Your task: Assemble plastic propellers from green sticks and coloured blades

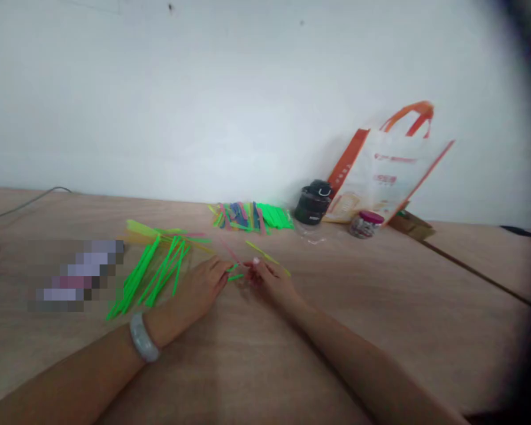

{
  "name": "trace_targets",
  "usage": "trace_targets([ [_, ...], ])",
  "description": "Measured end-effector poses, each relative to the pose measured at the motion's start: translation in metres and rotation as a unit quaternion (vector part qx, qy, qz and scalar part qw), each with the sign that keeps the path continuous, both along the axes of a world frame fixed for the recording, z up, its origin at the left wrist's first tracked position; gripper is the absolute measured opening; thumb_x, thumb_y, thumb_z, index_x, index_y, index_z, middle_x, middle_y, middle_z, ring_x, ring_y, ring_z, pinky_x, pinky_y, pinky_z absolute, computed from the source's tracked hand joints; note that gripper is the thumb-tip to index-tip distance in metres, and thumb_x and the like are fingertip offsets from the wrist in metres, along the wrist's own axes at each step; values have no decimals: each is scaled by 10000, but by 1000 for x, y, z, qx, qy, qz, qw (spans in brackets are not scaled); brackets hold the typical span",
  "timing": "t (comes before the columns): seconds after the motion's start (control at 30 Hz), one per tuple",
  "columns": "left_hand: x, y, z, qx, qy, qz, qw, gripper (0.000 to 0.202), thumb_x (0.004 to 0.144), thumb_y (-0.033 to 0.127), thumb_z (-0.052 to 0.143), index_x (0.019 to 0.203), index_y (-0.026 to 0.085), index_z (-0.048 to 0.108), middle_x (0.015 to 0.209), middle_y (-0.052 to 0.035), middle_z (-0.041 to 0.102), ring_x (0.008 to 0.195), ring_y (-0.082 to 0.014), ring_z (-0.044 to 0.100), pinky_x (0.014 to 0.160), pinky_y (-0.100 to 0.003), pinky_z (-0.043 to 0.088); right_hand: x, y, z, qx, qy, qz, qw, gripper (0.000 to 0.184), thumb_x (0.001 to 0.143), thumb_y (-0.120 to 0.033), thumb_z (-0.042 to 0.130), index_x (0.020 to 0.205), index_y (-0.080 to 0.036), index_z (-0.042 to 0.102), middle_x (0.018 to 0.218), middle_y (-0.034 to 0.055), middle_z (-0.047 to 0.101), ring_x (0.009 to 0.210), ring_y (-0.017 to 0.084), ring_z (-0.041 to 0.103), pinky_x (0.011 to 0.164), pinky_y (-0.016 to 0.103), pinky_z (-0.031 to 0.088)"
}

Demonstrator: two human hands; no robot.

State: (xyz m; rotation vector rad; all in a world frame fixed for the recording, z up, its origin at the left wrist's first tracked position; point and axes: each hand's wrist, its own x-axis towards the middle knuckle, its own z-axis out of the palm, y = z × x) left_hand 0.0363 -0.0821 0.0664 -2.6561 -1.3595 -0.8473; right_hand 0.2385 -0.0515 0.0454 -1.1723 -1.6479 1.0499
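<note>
My left hand (206,283) lies low over the table with its fingers bent together at the end of a short green strip (235,277). Facing it, my right hand (272,285) pinches a thin pink strip (230,251), which slants up and away to the left. A small pale spot shows at the right thumb; I cannot make out whether it is a nail or a thing. Just behind the right hand lies a yellow strip (261,252). Long green strips (137,277) are spread left of my left hand, beside a yellow bundle (141,232).
Against the wall lie packs of coloured strips (248,216). To their right stand a black bottle (312,203), a jar with a purple lid (366,224) and a white and orange bag (384,171). A blurred-out flat object (82,274) is at left, with a cable (26,203) behind.
</note>
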Motion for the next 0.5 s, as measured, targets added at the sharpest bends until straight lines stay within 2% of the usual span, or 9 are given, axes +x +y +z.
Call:
trace_targets([
  [0.1,8,-4,-10,-10,14,-19,1000,218,938,207,364,1022,176,562,966,-58,608,887,-178,576,799,-328,489,-8,-10,-1,-80,37,51,995,364,788,-557,516,728,-204,585,597,-20,535,488,102,446,455,229,336],
  [0.2,8,-4,-17,-23,18,-29,999,205,936,203,371,1031,188,551,976,-49,600,901,-174,571,808,-329,491,-12,-14,-2,-116,61,47,990,310,747,-511,578,753,-201,564,587,-35,528,458,87,423,425,214,306],
  [0.5,10,-4,-21,-38,-8,-39,998,151,924,226,425,1014,181,538,996,-48,607,943,-176,572,886,-347,467,-18,-16,-3,-93,35,33,994,249,783,-451,549,734,-207,551,540,-47,486,452,92,416,451,223,330],
])
